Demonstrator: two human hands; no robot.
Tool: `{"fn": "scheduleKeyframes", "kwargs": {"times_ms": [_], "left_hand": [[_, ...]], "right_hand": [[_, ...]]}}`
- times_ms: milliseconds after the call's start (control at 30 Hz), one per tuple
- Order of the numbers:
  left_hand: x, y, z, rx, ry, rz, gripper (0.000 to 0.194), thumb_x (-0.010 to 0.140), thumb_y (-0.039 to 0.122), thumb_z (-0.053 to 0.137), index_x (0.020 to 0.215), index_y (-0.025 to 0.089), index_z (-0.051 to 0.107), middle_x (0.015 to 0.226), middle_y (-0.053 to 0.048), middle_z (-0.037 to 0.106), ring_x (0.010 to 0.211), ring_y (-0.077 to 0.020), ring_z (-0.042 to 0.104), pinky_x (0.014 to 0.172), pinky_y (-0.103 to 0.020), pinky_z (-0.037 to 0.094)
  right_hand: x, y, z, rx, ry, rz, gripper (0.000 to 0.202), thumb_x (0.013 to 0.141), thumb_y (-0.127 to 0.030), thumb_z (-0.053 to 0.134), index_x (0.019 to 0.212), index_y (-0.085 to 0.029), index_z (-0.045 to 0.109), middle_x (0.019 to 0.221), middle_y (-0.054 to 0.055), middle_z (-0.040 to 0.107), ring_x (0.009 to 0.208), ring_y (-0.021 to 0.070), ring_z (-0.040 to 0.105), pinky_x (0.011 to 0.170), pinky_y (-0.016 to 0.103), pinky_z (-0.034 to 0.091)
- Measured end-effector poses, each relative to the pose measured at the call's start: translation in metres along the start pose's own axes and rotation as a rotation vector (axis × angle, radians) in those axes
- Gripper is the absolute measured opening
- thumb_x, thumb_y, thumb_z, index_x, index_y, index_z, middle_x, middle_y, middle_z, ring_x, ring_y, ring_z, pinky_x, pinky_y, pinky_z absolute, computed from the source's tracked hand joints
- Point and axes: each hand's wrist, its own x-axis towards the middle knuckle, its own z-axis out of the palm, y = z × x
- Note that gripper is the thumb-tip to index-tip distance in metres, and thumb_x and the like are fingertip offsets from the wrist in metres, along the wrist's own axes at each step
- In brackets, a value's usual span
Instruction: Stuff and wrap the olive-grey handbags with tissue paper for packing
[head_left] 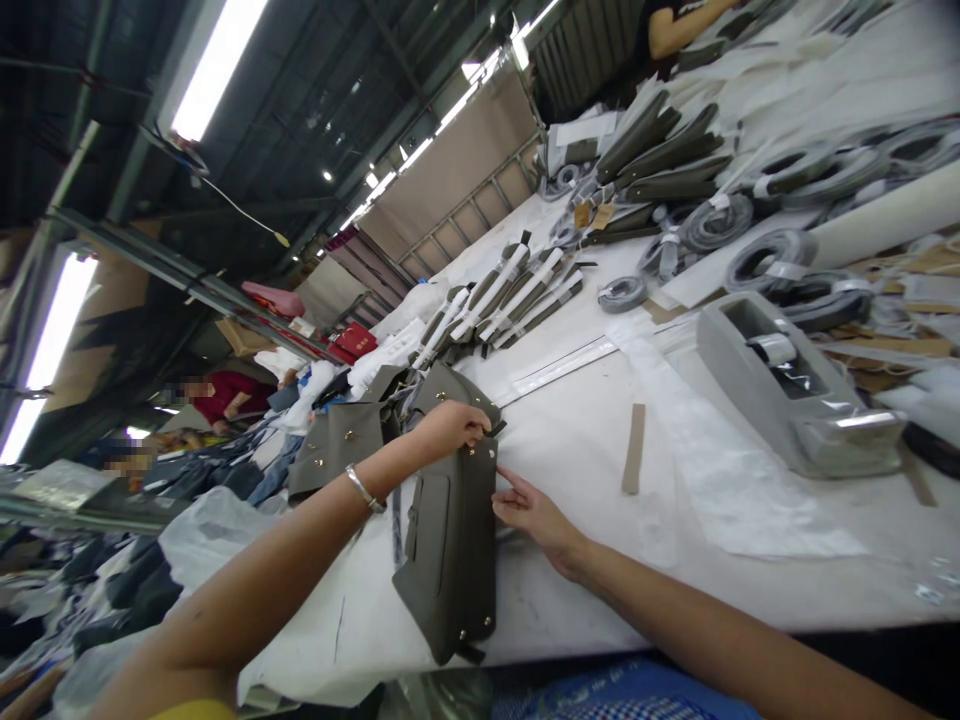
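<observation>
An olive-grey handbag (439, 540) with small gold studs lies on its side on the white-covered table. At its far end my left hand (454, 428), with a silver bangle on the wrist, is closed in a pinch on a short dark tab (496, 429) at the bag's corner. My right hand (536, 512) is open beside the bag, its outstretched fingertips at the studded edge. Another olive-grey bag (341, 445) with gold fittings lies to the left, partly behind my left forearm.
Wrapped olive straps (510, 300) lie in a row beyond the bags. A grey tape dispenser (795, 390) stands at right, near a brown strip (634, 448) and clear plastic sheeting (757, 500). Coiled straps (712, 222) fill the far right. Other people work at left and far back.
</observation>
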Motion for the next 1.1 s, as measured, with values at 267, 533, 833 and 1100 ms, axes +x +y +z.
{"fn": "scheduleKeyframes", "kwargs": {"times_ms": [267,533,833,1100], "left_hand": [[0.036,0.016,0.012,0.242,-0.162,-0.011,0.022,0.092,0.035,0.063,0.098,0.014,0.066,0.102,-0.006,0.069,0.095,-0.0192,0.066,0.087,-0.042,0.055],[0.041,0.026,0.001,0.373,-0.309,-0.064,0.019,0.088,0.031,0.067,0.096,0.014,0.067,0.101,-0.006,0.069,0.098,-0.0205,0.066,0.088,-0.043,0.055],[0.047,0.035,-0.004,0.438,-0.416,-0.119,0.025,0.09,0.036,0.065,0.102,0.014,0.066,0.107,-0.007,0.069,0.1,-0.021,0.066,0.088,-0.044,0.054],[0.028,0.029,0.001,0.441,-0.321,-0.028,0.024,0.093,0.034,0.061,0.102,0.013,0.066,0.105,-0.007,0.069,0.097,-0.0202,0.066,0.086,-0.041,0.055]], "right_hand": [[0.0,-0.003,-0.004,0.027,-0.087,-0.038,0.07,0.069,-0.045,0.084,0.133,-0.033,0.059,0.141,0.006,0.055,0.123,0.026,0.053,0.108,0.045,0.037],[-0.006,-0.013,-0.001,-0.002,-0.155,-0.029,0.063,0.074,-0.042,0.079,0.134,-0.035,0.059,0.138,0.003,0.055,0.099,0.0186,0.059,0.083,0.032,0.044],[-0.005,-0.013,-0.001,-0.007,-0.193,-0.072,0.059,0.076,-0.04,0.078,0.131,-0.035,0.062,0.133,0.003,0.057,0.079,0.0132,0.053,0.068,0.027,0.038],[-0.003,-0.005,-0.003,0.012,-0.181,-0.08,0.058,0.077,-0.037,0.077,0.133,-0.033,0.061,0.134,0.003,0.057,0.079,0.0127,0.053,0.07,0.028,0.041]]}}
